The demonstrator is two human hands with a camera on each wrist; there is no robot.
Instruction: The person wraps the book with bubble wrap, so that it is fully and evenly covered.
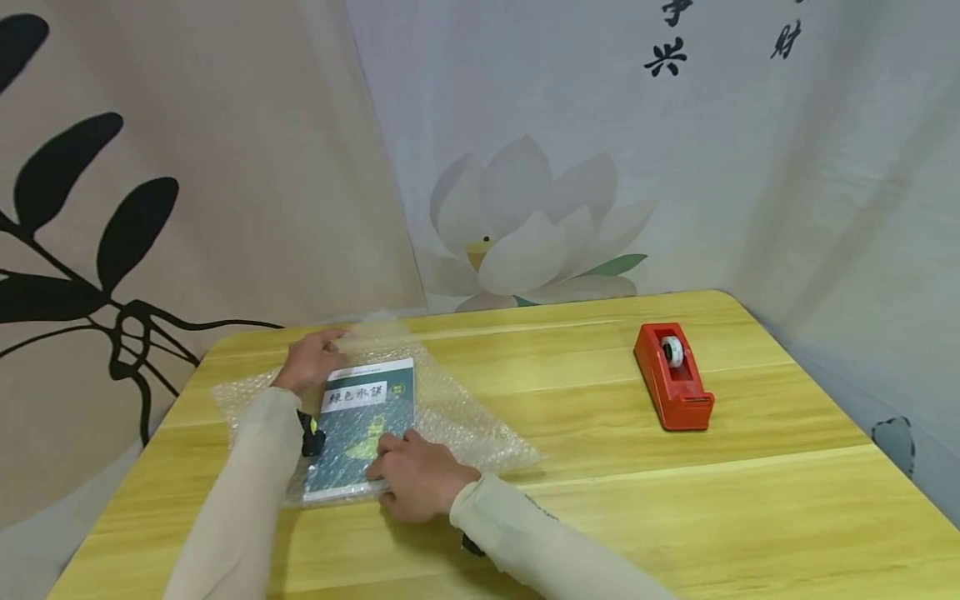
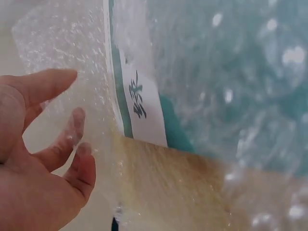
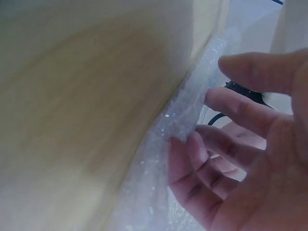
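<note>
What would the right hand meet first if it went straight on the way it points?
Probably the bubble wrap at the near right corner of the green booklet; the fingers seem against it, though depth is unclear.

The book [image 1: 358, 458] is placed on the left half of the table [image 1: 592, 392], overlaid by bubble wrap [image 1: 465, 425] that is extended beyond its far, left and right edges. The left hand [image 1: 311, 362] is positioned beside its far left corner, the right hand [image 1: 422, 477] at its near right corner. Well apart to the right is set the tape dispenser [image 1: 677, 392], in which a tape roll [image 1: 674, 352] is seated. The table is backed by a fabric backdrop [image 1: 540, 92].
</note>
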